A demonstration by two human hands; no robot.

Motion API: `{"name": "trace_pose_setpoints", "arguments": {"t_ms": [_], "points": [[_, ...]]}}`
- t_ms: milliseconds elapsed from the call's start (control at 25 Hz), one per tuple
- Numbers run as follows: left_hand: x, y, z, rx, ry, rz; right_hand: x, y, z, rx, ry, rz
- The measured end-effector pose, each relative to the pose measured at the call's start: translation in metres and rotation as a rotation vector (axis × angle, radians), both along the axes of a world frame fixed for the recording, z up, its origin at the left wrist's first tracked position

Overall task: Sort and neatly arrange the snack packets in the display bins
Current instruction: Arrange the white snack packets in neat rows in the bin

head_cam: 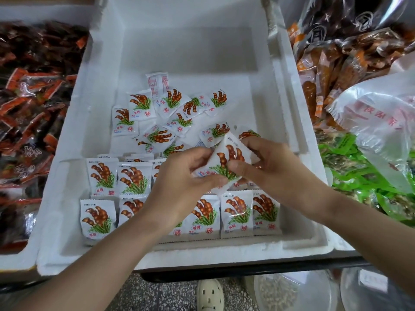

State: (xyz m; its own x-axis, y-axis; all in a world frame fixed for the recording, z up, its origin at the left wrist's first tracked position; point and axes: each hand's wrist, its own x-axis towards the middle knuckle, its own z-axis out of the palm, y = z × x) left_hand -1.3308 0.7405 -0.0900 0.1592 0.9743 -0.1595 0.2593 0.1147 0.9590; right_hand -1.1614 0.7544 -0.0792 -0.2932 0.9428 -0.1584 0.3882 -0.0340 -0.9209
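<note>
step: squaring packet | we pinch one snack packet (224, 163) in left hand (179, 178) and right hand (267, 167), above the foam bin (74, 135) | turn it upright, print forward, beside the standing rows (235, 213)

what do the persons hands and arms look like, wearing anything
Both arms are bare as far as the picture shows: no sleeve on the left forearm or the right forearm. The left hand and the right hand wear no gloves. No ring, watch or bracelet shows on the sides in view.
</note>
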Motion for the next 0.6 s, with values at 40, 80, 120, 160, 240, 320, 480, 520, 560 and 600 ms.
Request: {"name": "trace_pose_setpoints", "arguments": {"t_ms": [40, 80, 120, 160, 240, 320, 480, 520, 560, 600], "points": [[-0.001, -0.002, 0.001, -0.001, 0.018, -0.019, -0.003, 0.0, 0.001, -0.025, 0.042, -0.013], [-0.003, -0.005, 0.002, -0.002, 0.031, -0.037, -0.004, -0.001, 0.001, -0.066, 0.079, -0.019], [-0.005, -0.007, 0.003, 0.0, 0.036, -0.051, -0.004, -0.001, 0.001, -0.103, 0.103, -0.01], [-0.007, -0.009, 0.004, 0.003, 0.035, -0.064, -0.004, -0.002, 0.001, -0.145, 0.124, -0.006], [-0.012, -0.009, 0.004, 0.027, 0.043, -0.079, -0.005, -0.001, 0.0, -0.188, 0.152, -0.02], [-0.017, -0.007, -0.001, 0.124, 0.154, -0.038, -0.005, 0.006, -0.003, -0.123, 0.091, -0.101], [-0.05, 0.002, -0.016, 0.328, 0.543, 0.084, -0.008, 0.03, -0.004, 0.116, -0.142, -0.243], [-0.059, 0.004, -0.021, 0.368, 0.665, 0.051, -0.011, 0.035, -0.006, 0.169, -0.222, -0.204], [-0.069, 0.005, -0.027, 0.397, 0.779, -0.007, -0.017, 0.038, -0.008, 0.205, -0.306, -0.143], [-0.075, 0.005, -0.031, 0.402, 0.866, -0.068, -0.022, 0.042, -0.011, 0.224, -0.371, -0.065]]}}
